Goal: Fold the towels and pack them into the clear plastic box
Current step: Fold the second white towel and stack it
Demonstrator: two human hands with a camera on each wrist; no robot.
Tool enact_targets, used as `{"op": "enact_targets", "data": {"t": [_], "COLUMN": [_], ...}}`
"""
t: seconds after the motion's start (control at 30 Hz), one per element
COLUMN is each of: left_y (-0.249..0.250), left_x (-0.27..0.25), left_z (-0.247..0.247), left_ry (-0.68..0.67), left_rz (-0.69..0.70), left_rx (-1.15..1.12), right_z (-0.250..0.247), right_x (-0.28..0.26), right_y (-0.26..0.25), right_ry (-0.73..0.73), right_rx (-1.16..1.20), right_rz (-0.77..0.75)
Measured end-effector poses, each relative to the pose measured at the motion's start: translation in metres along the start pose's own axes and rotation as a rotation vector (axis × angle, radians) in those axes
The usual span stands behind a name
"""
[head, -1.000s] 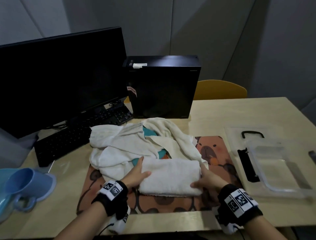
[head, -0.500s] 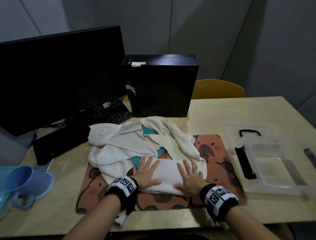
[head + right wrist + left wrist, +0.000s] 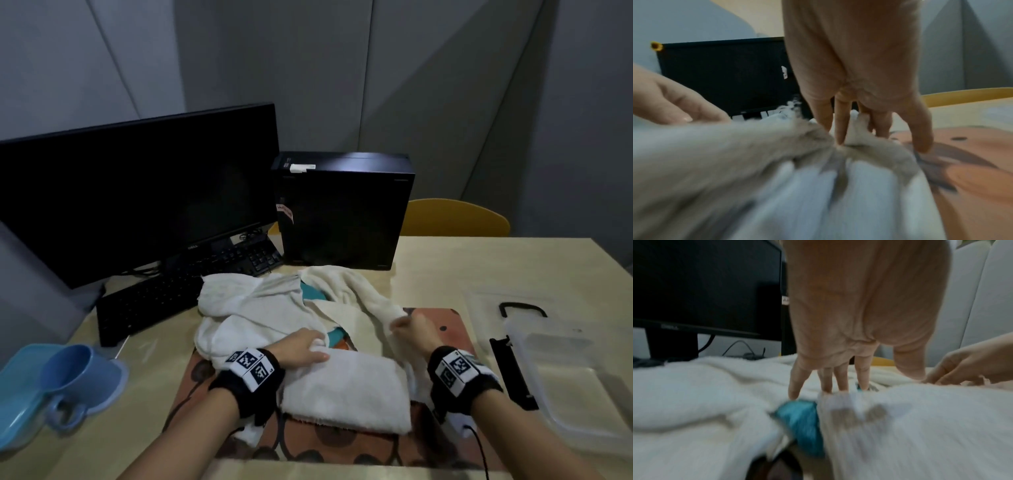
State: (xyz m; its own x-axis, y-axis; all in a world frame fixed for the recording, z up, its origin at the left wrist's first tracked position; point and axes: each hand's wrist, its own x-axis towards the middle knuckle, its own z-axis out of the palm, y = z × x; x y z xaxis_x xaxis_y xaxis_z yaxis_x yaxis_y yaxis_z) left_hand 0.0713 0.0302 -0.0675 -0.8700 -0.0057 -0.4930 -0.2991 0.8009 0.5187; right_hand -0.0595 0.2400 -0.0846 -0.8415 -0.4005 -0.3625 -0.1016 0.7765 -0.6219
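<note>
1. The left hand lies flat, fingers straight, on the far left corner of the folded towel, likely pinning it so the fold holds.
2. The right hand pinches a loose towel from the heap just beyond, apparently to draw it clear for folding next.
3. The folded towel sits on the printed mat near the front edge of the tabletop, between both wrists.
4. The clear plastic box waits open toward the right edge, holding no towel yet.
</note>
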Motion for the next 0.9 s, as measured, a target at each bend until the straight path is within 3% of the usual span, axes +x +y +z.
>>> {"op": "enact_targets", "data": {"t": [0.13,0.33,0.43,0.57,0.67,0.73,0.8,0.9], "left_y": [0.03,0.086,0.111,0.109,0.097,0.095,0.098,0.111], "left_x": [-0.009,-0.001,0.001,-0.001,-0.008,-0.015,-0.021,-0.025], "left_z": [-0.039,-0.076,-0.078,-0.093,-0.111,-0.124,-0.137,-0.152], "left_ry": [0.194,0.405,0.514,0.775,0.892,0.932,0.963,0.974], "left_rz": [0.114,0.35,0.457,0.449,0.469,0.505,0.539,0.581], "left_rx": [-0.155,-0.401,-0.493,-0.536,-0.535,-0.56,-0.612,-0.637], "right_z": [-0.059,-0.117,-0.128,-0.155,-0.175,-0.182,-0.18,-0.166], "right_x": [0.001,-0.024,-0.033,-0.038,-0.035,-0.034,-0.033,-0.035], "right_y": [-0.061,-0.139,-0.156,-0.156,-0.145,-0.139,-0.135,-0.137], "right_ry": [0.231,0.23,0.188,0.35,0.446,0.409,0.368,0.37], "right_rx": [0.304,0.461,0.61,0.691,0.798,0.928,0.864,0.285], "right_rz": [-0.291,-0.604,-0.642,-0.654,-0.576,-0.527,-0.554,-0.651]}}
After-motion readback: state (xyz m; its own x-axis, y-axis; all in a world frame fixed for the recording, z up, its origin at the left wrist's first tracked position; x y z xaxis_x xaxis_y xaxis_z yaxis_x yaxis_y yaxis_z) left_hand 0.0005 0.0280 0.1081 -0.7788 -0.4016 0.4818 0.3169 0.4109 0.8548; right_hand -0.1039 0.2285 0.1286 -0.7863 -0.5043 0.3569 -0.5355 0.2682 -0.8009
